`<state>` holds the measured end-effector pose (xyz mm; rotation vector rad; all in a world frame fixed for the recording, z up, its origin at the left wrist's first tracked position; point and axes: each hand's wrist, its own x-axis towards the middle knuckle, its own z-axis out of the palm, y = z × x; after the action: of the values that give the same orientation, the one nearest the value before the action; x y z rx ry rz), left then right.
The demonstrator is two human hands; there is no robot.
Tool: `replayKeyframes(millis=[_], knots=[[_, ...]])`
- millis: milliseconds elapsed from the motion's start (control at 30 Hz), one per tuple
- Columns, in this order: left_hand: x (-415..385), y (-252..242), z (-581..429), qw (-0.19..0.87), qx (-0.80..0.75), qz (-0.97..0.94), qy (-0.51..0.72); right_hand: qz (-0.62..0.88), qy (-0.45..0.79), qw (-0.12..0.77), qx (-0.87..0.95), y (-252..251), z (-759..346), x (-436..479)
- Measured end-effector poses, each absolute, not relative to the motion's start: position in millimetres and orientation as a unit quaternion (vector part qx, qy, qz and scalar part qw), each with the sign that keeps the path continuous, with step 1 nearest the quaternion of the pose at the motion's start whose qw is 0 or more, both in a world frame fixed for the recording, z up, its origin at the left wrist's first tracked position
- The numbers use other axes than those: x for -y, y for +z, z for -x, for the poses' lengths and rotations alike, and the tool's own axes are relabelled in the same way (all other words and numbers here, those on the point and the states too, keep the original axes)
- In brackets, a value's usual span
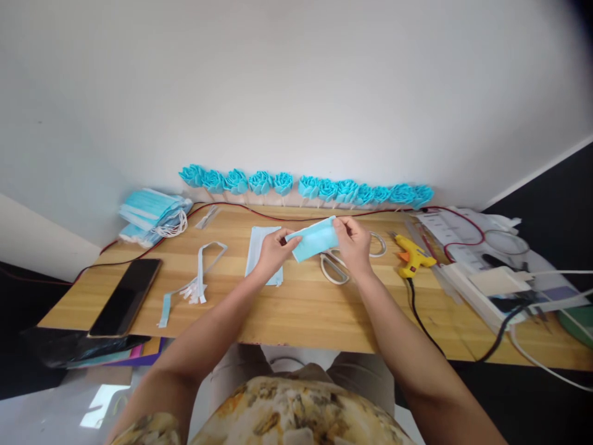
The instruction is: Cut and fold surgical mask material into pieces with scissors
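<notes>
Both my hands hold a light blue piece of mask fabric (315, 238) just above the wooden table (301, 309). My left hand (274, 250) pinches its left end with closed fingers. My right hand (353, 242) pinches its right end, fingers curled. Under my left hand lies another flat blue mask (259, 244). White-handled scissors (334, 269) rest on the table below my right hand.
A row of several blue fabric roses (306, 185) lines the wall. A stack of masks (151, 213) sits far left, a black phone (126, 295) at front left, cut ear-loop strips (197, 281) beside it. A yellow glue gun (413, 254), cables and papers crowd the right.
</notes>
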<state>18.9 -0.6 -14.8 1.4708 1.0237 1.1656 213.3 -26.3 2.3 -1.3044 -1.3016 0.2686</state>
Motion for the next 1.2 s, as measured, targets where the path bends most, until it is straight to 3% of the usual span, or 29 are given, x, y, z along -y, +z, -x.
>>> replayKeyframes(millis=[233,633,1200], knots=[[0.2,-11.1,-21.1,0.591,-0.419,-0.477,0.498,0.567,0.105,0.608,0.546,-0.3,-214.7,24.7],[3.0,-7.6,-22.7,0.658,-0.374,-0.420,0.501,0.573,0.103,0.615,0.532,-2.2,-216.3,24.7],[1.9,-9.1,-22.8,0.665,-0.355,-0.426,0.501,0.591,0.087,0.611,0.519,-4.5,-217.5,23.5]])
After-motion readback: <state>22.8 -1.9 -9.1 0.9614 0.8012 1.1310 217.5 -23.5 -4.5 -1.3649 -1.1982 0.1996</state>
